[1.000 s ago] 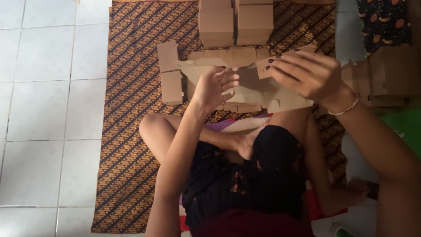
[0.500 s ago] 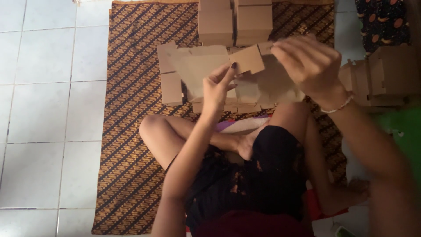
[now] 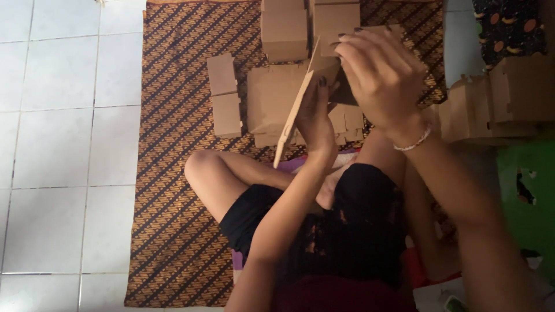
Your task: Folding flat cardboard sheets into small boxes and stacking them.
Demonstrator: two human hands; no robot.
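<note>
I sit cross-legged on a brown patterned mat (image 3: 173,190). Both hands hold one flat brown cardboard box blank (image 3: 296,112), tipped up on edge above my lap. My left hand (image 3: 315,115) grips its lower middle from behind. My right hand (image 3: 378,75) clasps its upper flap near the top. Under it lies a stack of flat cardboard blanks (image 3: 269,101) on the mat, with two small flaps (image 3: 224,95) sticking out to the left.
Two folded cardboard boxes (image 3: 309,26) stand at the mat's far edge. More folded boxes (image 3: 503,101) are piled at the right. A green object (image 3: 529,196) sits at the right, a dark patterned cloth (image 3: 509,29) at top right. White floor tiles (image 3: 58,144) lie to the left.
The cardboard blank lay flat across the pile a second ago. Both hands have lifted it and turned it up on edge, the right hand moving up and inward.
</note>
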